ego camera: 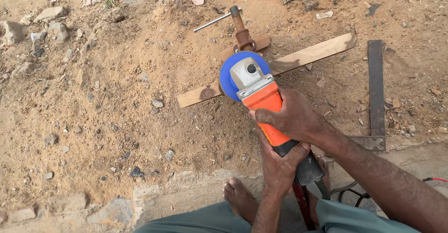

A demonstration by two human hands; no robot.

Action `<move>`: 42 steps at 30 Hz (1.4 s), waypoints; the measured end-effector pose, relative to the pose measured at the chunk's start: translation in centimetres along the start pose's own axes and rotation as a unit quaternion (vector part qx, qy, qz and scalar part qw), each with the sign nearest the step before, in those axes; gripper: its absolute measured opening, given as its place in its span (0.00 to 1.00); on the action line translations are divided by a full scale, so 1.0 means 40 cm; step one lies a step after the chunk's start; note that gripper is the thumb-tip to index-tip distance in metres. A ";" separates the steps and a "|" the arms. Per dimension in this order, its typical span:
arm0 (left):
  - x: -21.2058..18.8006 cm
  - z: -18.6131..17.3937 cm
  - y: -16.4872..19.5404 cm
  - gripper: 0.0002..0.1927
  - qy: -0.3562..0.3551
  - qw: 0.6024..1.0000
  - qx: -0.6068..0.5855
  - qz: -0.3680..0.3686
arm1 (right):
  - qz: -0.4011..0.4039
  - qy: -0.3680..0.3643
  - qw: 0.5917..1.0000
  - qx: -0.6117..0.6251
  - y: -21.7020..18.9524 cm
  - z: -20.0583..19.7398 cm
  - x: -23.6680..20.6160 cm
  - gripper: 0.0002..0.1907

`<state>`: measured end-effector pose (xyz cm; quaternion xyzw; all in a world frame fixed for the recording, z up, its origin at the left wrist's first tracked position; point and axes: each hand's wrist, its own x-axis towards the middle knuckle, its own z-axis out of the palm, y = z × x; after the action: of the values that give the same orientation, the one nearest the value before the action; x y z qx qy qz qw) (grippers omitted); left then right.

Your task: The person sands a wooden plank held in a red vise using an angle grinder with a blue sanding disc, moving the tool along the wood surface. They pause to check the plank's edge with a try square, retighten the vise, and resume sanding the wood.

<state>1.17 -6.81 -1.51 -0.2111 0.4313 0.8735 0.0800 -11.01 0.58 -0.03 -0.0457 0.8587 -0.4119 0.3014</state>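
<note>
I see the wooden plank [308,55] lying across the sandy ground [93,111], long axis running near-left to far-right. The angle grinder [261,97] points away over it, blue disc guard [228,76] at the plank's middle beside a clamp [242,34]. My right hand [291,116] is wrapped tight round the orange body; my left hand [280,165] grips the rear handle, nearer me.

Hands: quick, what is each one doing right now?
Right hand: closed around the orange body of the angle grinder.
Left hand: closed around the grinder's dark rear handle.
</note>
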 end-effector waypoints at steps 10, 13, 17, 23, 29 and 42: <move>-0.004 0.010 -0.033 0.56 -0.017 0.993 -0.104 -0.055 | 0.074 0.000 0.996 -0.057 0.014 -0.001 -0.012 0.30; -0.008 0.027 -0.038 0.58 -0.029 0.987 -0.144 -0.072 | 0.094 0.002 0.993 -0.069 0.015 -0.019 -0.021 0.28; -0.009 0.043 -0.050 0.61 -0.040 0.974 -0.204 -0.091 | 0.129 -0.005 0.986 -0.102 0.003 -0.038 -0.030 0.27; -0.001 0.072 -0.073 0.58 -0.061 0.967 -0.232 -0.086 | 0.157 0.028 0.978 -0.131 -0.010 -0.068 -0.047 0.29; 0.005 0.108 -0.064 0.56 -0.110 0.957 -0.248 -0.098 | 0.152 0.055 0.977 -0.139 -0.013 -0.119 -0.065 0.27; -0.005 0.015 -0.047 0.57 0.023 0.992 -0.121 -0.022 | 0.017 -0.029 0.999 -0.039 -0.014 -0.009 -0.001 0.28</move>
<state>1.77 -5.18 -2.48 -0.2488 0.3197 0.9121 0.0637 -11.26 0.47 0.56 -0.0543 0.8655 -0.3716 0.3315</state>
